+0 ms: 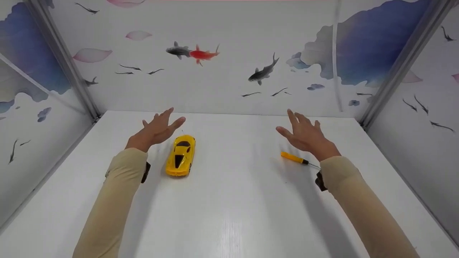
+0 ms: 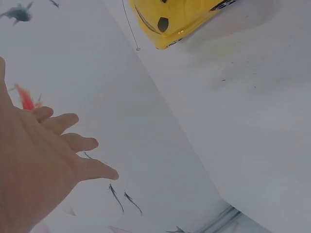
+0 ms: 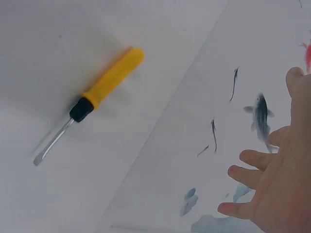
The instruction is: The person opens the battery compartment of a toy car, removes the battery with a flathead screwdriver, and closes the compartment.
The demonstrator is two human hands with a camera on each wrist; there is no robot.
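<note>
A yellow toy car [image 1: 181,156] with dark windows lies on the white table, left of the middle. Just to its left, my left hand [image 1: 156,129] is held above the table with fingers spread and nothing in it. In the left wrist view, part of the car [image 2: 175,19] shows at the top, apart from the fingers. A flat-blade screwdriver [image 3: 109,80] with a yellow handle and black collar lies on the table at the right. Over it, my right hand [image 1: 304,134] hovers with spread fingers, holding nothing. In the head view the right wrist hides the screwdriver's tip.
White panels printed with fish [image 1: 263,71], petals and blue washes stand behind the table [image 1: 229,200] and along both sides. Grey metal posts [image 1: 64,61] rise at the two back corners. A thin wire [image 2: 130,26] sticks out near the car in the left wrist view.
</note>
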